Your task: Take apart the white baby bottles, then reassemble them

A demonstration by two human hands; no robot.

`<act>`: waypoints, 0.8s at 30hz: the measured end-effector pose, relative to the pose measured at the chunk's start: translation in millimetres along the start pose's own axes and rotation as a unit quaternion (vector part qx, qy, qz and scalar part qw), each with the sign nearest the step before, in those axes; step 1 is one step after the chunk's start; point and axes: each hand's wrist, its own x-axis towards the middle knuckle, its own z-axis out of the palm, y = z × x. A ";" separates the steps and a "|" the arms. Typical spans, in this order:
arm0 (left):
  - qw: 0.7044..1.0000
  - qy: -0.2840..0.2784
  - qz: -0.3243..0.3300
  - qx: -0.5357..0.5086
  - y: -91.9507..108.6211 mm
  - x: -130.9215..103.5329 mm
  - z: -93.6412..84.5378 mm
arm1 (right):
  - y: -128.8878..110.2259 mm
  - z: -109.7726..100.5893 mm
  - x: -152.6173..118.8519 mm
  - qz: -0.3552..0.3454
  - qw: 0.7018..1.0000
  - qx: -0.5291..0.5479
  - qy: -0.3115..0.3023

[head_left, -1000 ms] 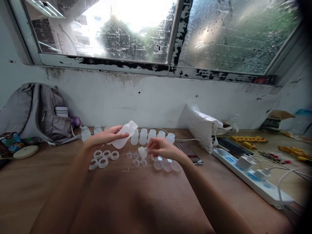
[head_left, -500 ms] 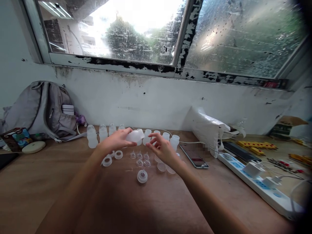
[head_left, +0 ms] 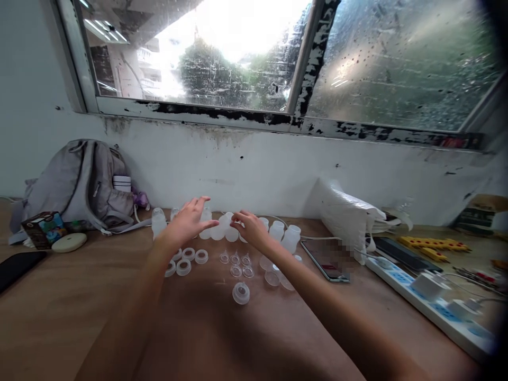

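Observation:
Several frosted bottles stand in a row along the wall. My left hand (head_left: 190,218) has its fingers and thumb spread beside a frosted bottle (head_left: 217,230) and holds nothing. The fingers of my right hand (head_left: 251,228) are curled together at the upper edge of another frosted bottle (head_left: 230,230) in the row. In front lie white rings (head_left: 201,257) on the left, small clear teats (head_left: 235,259) in the middle and translucent round caps (head_left: 272,279) on the right, partly behind my right forearm. A ring with a teat in it (head_left: 241,293) sits nearest to me.
At the left are a grey backpack (head_left: 75,182), a small box (head_left: 44,230), a round lid (head_left: 69,242) and a black phone (head_left: 19,267). A second phone (head_left: 325,260), a white bag (head_left: 345,214) and a power strip (head_left: 428,307) with plugs lie at the right.
My left hand has let go of the bottle it held tilted and has opened. My right hand has moved left to the bottles. The camera view has shifted slightly.

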 end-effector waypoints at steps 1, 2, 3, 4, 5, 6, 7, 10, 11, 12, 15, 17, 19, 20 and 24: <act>1.000 0.007 -0.010 0.007 -3.2 -1.4 -6.5 | 1.0 5.1 7.3 -0.017 0.998 -0.046 -0.025; 1.000 0.012 -0.018 0.014 -5.6 -2.8 -12.3 | 1.8 10.6 14.2 -0.032 0.995 -0.085 -0.047; 0.999 0.015 -0.025 0.018 -7.5 -4.1 -17.3 | 2.2 16.2 20.5 -0.043 0.990 -0.115 -0.064; 0.999 0.017 -0.029 0.019 -8.7 -5.3 -21.2 | 2.5 21.8 26.2 -0.050 0.987 -0.136 -0.075; 0.999 0.020 -0.032 0.017 -9.5 -6.3 -24.2 | 2.6 27.2 31.3 -0.054 0.984 -0.147 -0.081; 0.999 0.021 -0.034 0.012 -9.9 -7.1 -26.3 | 2.6 32.2 35.8 -0.057 0.983 -0.151 -0.086; 0.999 0.022 -0.036 0.007 -10.1 -7.8 -27.9 | 2.7 36.7 39.8 -0.060 0.982 -0.154 -0.089; 0.999 0.020 -0.047 -0.007 -9.7 -9.7 -31.7 | 3.3 46.9 48.5 -0.060 0.979 -0.167 -0.102; 0.998 0.017 -0.052 -0.011 -9.6 -10.3 -32.9 | 3.7 49.1 50.3 -0.058 0.978 -0.170 -0.106; 0.998 0.014 -0.058 -0.015 -9.6 -10.8 -34.2 | 4.2 50.7 51.6 -0.056 0.977 -0.173 -0.109; 0.997 0.008 -0.068 -0.023 -11.0 -11.5 -36.5 | 5.6 52.6 52.9 -0.045 0.977 -0.177 -0.114; 0.998 0.012 -0.062 -0.023 -12.6 -11.6 -36.3 | 5.7 51.1 52.6 -0.035 0.977 -0.177 -0.114; 0.998 0.018 -0.053 -0.018 -13.3 -11.8 -35.4 | 4.1 46.6 51.3 -0.024 0.978 -0.175 -0.109; 0.998 0.021 -0.049 -0.014 -12.8 -12.1 -35.3 | 2.5 43.0 49.8 -0.019 0.979 -0.173 -0.105; 0.999 0.025 -0.026 -0.008 -2.7 -12.4 -35.8 | -9.2 20.5 28.3 -0.006 0.986 -0.144 -0.089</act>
